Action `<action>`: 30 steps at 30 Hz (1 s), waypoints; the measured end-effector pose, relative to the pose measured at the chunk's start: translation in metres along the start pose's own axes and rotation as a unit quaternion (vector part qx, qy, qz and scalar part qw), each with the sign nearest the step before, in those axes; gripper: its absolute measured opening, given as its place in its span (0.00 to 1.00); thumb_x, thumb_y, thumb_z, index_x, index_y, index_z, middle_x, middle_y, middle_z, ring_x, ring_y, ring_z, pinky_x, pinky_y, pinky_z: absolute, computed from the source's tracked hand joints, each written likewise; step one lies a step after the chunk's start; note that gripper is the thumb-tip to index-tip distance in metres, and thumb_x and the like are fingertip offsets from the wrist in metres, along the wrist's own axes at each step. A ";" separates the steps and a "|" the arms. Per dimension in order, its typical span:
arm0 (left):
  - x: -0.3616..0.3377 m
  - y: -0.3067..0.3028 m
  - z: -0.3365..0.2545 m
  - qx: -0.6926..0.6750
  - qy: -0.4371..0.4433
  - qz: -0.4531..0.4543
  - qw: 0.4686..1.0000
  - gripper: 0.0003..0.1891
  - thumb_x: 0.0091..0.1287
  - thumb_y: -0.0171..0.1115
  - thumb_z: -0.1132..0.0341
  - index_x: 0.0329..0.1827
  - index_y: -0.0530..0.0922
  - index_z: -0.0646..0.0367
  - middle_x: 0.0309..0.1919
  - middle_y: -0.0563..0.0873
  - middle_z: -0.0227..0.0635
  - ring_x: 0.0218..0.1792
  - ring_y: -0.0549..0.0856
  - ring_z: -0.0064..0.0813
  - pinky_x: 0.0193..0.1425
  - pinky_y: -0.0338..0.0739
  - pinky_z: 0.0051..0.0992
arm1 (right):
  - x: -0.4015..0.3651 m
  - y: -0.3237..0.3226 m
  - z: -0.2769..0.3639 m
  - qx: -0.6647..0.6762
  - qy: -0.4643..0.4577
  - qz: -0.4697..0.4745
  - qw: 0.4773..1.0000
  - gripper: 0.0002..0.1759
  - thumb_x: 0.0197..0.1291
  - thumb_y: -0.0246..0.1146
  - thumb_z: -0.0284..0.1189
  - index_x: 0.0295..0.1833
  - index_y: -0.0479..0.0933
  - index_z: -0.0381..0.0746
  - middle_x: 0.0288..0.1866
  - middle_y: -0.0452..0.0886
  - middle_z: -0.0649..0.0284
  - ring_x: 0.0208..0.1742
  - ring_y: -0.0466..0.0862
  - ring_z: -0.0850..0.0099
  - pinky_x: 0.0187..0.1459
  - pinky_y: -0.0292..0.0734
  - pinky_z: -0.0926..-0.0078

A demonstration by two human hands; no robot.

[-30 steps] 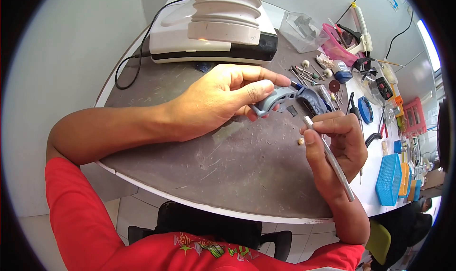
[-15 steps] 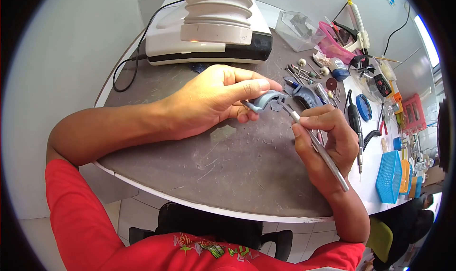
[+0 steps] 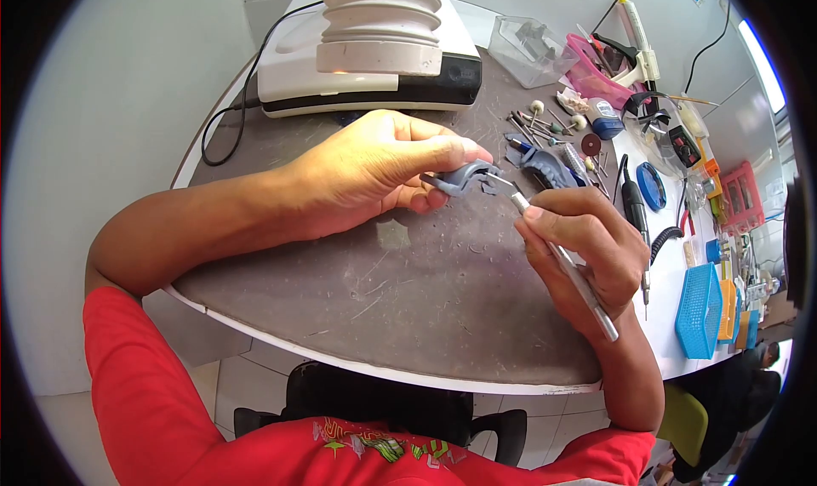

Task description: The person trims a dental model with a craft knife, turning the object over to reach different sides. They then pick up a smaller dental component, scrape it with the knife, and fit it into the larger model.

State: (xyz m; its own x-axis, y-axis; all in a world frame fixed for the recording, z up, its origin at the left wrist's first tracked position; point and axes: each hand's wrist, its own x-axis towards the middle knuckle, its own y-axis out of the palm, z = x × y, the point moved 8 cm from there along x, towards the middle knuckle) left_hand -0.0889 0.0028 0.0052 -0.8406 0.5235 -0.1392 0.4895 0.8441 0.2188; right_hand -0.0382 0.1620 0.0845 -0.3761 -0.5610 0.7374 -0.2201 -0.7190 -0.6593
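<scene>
Between the thumb and fingers of my left hand (image 3: 383, 162) is a blue-grey curved moulded piece (image 3: 464, 178), held above the brown work surface (image 3: 366, 307). My right hand (image 3: 587, 252) is closed around a silver metal handle tool (image 3: 579, 282). The tool's thin tip points up and left, at the right edge of the piece; whether it touches cannot be told. Ragged grey bits hang at that edge. Just beyond the tool, a second blue-grey moulded piece (image 3: 549, 169) lies on the surface.
A white machine (image 3: 289, 69) and a ribbed hose (image 3: 383, 18) stand at the back. Rotary bits, a pink basket (image 3: 587, 76), a black handpiece (image 3: 632, 205) and a blue basket (image 3: 699, 311) are on the right. A person (image 3: 732, 401) is at the lower right.
My left hand and the piece have shifted slightly left. The tool's tip has moved left along with my right hand and stays near the piece's edge. The piece appears slightly turned.
</scene>
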 end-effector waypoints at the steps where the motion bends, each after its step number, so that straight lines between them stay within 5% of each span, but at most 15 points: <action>1: -0.001 0.000 0.000 0.000 -0.007 0.017 1.000 0.26 0.72 0.64 0.51 0.62 0.80 0.63 0.39 0.83 0.23 0.38 0.77 0.08 0.40 0.73 0.14 | 0.000 0.000 0.000 0.000 0.000 0.000 1.000 0.12 0.46 0.76 0.18 0.37 0.84 0.39 0.32 0.84 0.61 0.28 0.84 0.72 0.28 0.78 0.78; 8: 0.000 -0.004 0.003 0.022 -0.037 0.009 0.999 0.25 0.71 0.65 0.53 0.61 0.79 0.66 0.36 0.83 0.26 0.32 0.78 0.10 0.32 0.72 0.13 | -0.001 0.002 -0.001 -0.001 -0.023 0.010 1.000 0.13 0.44 0.76 0.19 0.38 0.84 0.40 0.32 0.85 0.62 0.28 0.84 0.73 0.28 0.79 0.79; 25: 0.002 -0.005 0.007 -0.013 -0.081 0.038 0.996 0.19 0.72 0.64 0.58 0.55 0.83 0.66 0.30 0.83 0.27 0.26 0.78 0.11 0.30 0.74 0.12 | 0.000 0.005 0.004 0.014 -0.061 0.011 0.998 0.13 0.42 0.75 0.17 0.36 0.83 0.37 0.31 0.84 0.61 0.30 0.86 0.71 0.29 0.81 0.77; 30: 0.000 -0.004 0.006 -0.003 -0.100 0.057 0.993 0.17 0.72 0.65 0.58 0.53 0.85 0.64 0.30 0.83 0.26 0.27 0.78 0.09 0.30 0.74 0.10 | -0.006 0.008 0.012 -0.020 -0.145 0.047 0.988 0.13 0.42 0.72 0.21 0.38 0.82 0.37 0.34 0.84 0.59 0.34 0.88 0.66 0.32 0.84 0.76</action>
State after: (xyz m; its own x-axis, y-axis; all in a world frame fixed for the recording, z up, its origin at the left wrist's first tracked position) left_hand -0.0893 0.0001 -0.0018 -0.7163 0.6290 -0.3022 0.5772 0.7774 0.2501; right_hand -0.0275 0.1546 0.0767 -0.1241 -0.7227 0.6799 -0.2334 -0.6448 -0.7279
